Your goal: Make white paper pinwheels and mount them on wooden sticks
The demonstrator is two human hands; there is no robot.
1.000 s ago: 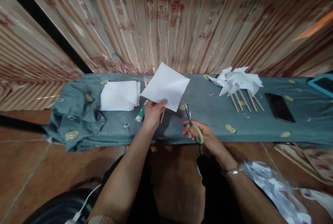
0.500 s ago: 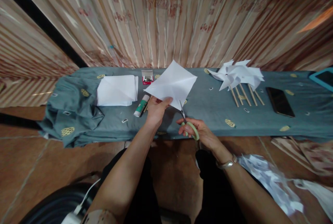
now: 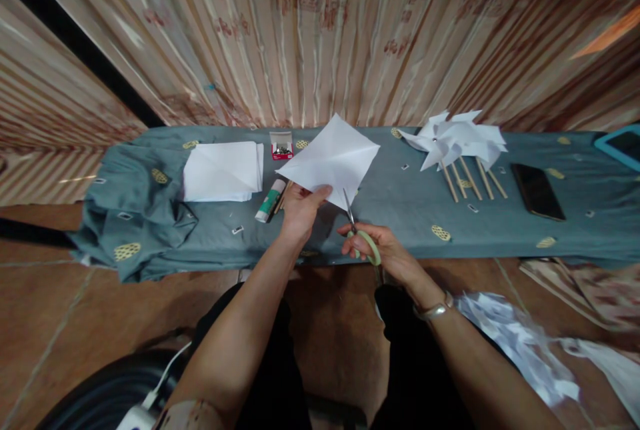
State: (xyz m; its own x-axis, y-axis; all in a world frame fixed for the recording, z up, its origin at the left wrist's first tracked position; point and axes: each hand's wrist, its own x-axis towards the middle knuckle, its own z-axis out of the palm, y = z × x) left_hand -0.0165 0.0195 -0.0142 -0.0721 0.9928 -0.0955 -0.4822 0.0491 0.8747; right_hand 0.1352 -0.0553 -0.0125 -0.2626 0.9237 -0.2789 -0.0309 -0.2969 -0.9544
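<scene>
My left hand (image 3: 303,209) pinches the lower left edge of a creased square sheet of white paper (image 3: 336,153), thumb on top. The sheet is held up with one corner pointing away from me. In my right hand (image 3: 377,243) is a pair of scissors (image 3: 349,211) with light green handles, my fingers in the loops. Its blades lie at the near corner of the sheet, over the paper. Close to my left hand, a green and white glue stick (image 3: 271,201) rests on the cloth beside some thin sticks, partly hidden by the hand.
A stack of white paper (image 3: 223,171) and a small red box of metal pins (image 3: 282,147) lie to the left. On the right are several paper pinwheels (image 3: 457,140) on wooden sticks, a black phone (image 3: 538,191) and a blue-edged device (image 3: 620,147). A bag of paper scraps (image 3: 517,343) sits below.
The scissors have moved slightly further into the near corner of the sheet. My left hand keeps its hold, and the view has shifted a little.
</scene>
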